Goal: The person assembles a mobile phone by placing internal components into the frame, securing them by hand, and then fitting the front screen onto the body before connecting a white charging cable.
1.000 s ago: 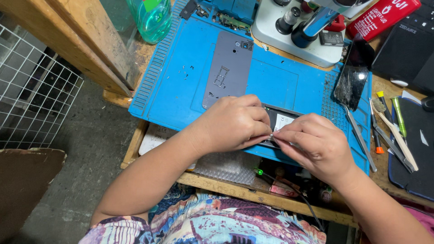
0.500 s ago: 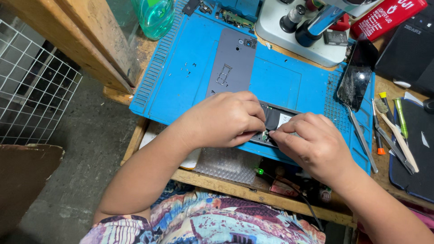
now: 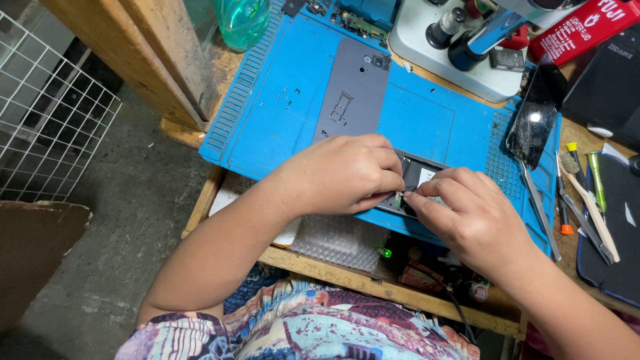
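Pinching at the same spot from both sides: left hand [image 3: 343, 175] and right hand [image 3: 470, 220] meet over an opened phone body [image 3: 417, 177] lying on the blue work mat [image 3: 273, 107], near the mat's front edge.

- Phone body: mostly hidden under the hands. Only a dark strip with a pale patch shows between them. Long axis looks to run roughly left-right across the mat, slightly tilted, far end toward the right; can't tell which end is top.
- Left hand: curled knuckles-up over the phone's left part, fingers pressed together and bearing down on it. Whether anything sits under the fingertips is hidden.
- Right hand: fingertips drawn together in a fine pinch at the phone's near edge, just beside the left fingertips. What's pinched is too small to tell.
- Working point lies between the two hands, touching both; right hand's tips are the closer, left acts as the clamp.

Around it:
- grey back cover [image 3: 353, 90] lies flat further up the mat, long axis pointing away from the person, well apart from the hands.
- loose screws [image 3: 288, 97] left of the cover.
- cracked dark screen panel [image 3: 533, 123] on the right edge of the mat.
- microscope base [image 3: 460, 57] behind.
- hand tools [image 3: 587, 193] on the table to the right.
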